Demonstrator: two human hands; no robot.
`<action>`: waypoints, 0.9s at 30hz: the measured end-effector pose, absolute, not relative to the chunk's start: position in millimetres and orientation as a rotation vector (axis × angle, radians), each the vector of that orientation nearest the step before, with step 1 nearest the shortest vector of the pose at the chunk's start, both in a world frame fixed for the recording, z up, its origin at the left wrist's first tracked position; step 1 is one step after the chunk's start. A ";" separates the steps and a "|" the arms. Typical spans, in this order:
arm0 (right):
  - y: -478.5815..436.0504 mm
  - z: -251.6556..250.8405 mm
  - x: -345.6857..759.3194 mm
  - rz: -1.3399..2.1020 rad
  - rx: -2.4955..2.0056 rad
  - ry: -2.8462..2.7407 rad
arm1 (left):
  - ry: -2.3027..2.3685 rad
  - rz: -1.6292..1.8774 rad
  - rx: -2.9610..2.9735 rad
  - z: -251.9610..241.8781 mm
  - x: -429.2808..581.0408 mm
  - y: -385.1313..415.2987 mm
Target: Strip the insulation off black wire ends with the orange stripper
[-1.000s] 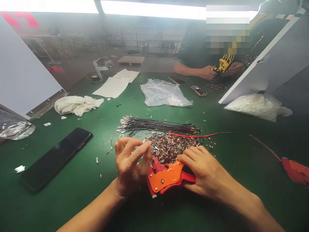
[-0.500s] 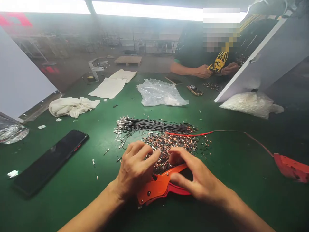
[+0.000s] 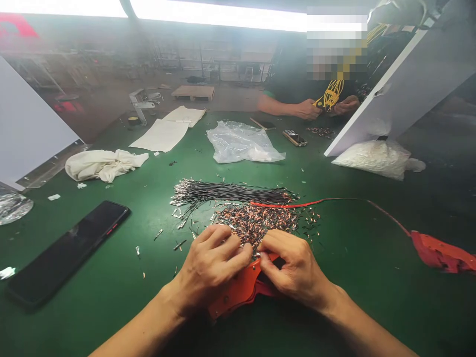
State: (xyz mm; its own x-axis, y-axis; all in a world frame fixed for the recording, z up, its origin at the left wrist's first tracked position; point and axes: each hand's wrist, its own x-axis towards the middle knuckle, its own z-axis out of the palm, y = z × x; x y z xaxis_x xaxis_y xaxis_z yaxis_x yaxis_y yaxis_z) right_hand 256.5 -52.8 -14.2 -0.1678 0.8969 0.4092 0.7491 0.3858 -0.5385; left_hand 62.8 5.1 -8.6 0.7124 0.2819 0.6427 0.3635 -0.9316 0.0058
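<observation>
My left hand [image 3: 213, 265] and my right hand [image 3: 295, 267] meet fingertip to fingertip over an orange and red hand tool [image 3: 238, 292] that lies on the green table [image 3: 111, 297]. Both hands are curled, pinching at something tiny between them that I cannot make out. Just beyond my fingers lies a heap of small copper-coloured wire pieces [image 3: 260, 220]. Behind it is a bundle of black wires with metal ends [image 3: 230, 192]. A red wire [image 3: 297, 204] crosses the bundle's right end.
A black phone [image 3: 69, 250] lies at the left, a white cloth [image 3: 102, 164] and paper sheets [image 3: 167, 131] farther back. A clear plastic bag [image 3: 241, 144] and a white bag [image 3: 375, 158] sit beyond. Another person's hands [image 3: 327, 106] work yellow wires across the table. A red tool [image 3: 441, 250] lies right.
My left hand dropped from a raised pinch down onto the tool. My right hand left the tool's handle and moved in to meet the left fingers. The tool now lies flatter.
</observation>
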 end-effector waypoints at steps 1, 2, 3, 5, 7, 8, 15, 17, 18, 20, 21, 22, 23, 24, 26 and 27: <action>-52.5 -15.4 256.3 0.275 -1.431 -1.956 | -0.505 -0.993 -2.807 -7.8 63.3 4.1; -52.2 -16.5 256.4 0.278 -1.447 -1.945 | -0.487 -0.973 -2.821 -7.0 63.8 3.3; -51.9 -17.4 256.9 0.289 -1.461 -1.933 | -0.472 -0.965 -2.835 -6.1 64.2 2.7; -50.8 -18.5 258.7 0.346 -1.506 -1.881 | -0.449 -0.960 -2.870 -5.1 64.5 2.1; -49.3 -19.2 261.3 0.420 -1.565 -1.796 | -0.467 -0.987 -2.888 -5.7 64.4 2.7; -48.5 -19.6 262.5 0.445 -1.590 -1.758 | -0.492 -1.007 -2.888 -6.8 64.2 3.3; -48.0 -20.6 262.2 0.555 -1.549 -1.637 | -0.716 -1.083 -2.813 -15.7 64.1 6.8; -48.5 -19.8 261.5 0.502 -1.524 -1.649 | -0.710 -1.093 -2.787 -16.3 64.2 7.1; -48.4 -19.2 261.6 0.468 -1.508 -1.666 | -0.709 -1.096 -2.772 -16.5 64.3 7.2; -47.9 -17.6 262.8 0.399 -1.464 -1.704 | -0.724 -1.102 -2.744 -16.9 64.3 7.5; -47.6 -16.4 263.7 0.370 -1.437 -1.719 | -0.737 -1.107 -2.727 -17.2 64.2 7.6; -47.5 -14.8 264.6 0.346 -1.409 -1.737 | -0.749 -1.112 -2.713 -17.4 64.2 7.5; -47.7 -12.8 265.4 0.326 -1.384 -1.760 | -0.764 -1.120 -2.696 -17.5 64.1 7.3; -48.2 -10.5 265.9 0.315 -1.368 -1.791 | -0.781 -1.135 -2.672 -17.4 63.9 6.9; -50.2 -5.8 265.8 0.328 -1.342 -1.910 | -0.821 -1.173 -2.604 -17.0 63.6 5.7; -51.6 -3.8 265.0 0.346 -1.333 -1.993 | -0.840 -1.195 -2.562 -16.6 63.4 5.0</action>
State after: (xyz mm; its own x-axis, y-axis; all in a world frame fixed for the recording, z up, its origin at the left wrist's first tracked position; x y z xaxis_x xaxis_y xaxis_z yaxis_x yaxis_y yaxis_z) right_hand 265.0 -51.6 -3.8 -0.2220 0.8876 0.4037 0.6995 0.4334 -0.5682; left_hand 63.4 5.0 -16.6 0.5139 0.4132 0.7518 0.5678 -0.8208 0.0630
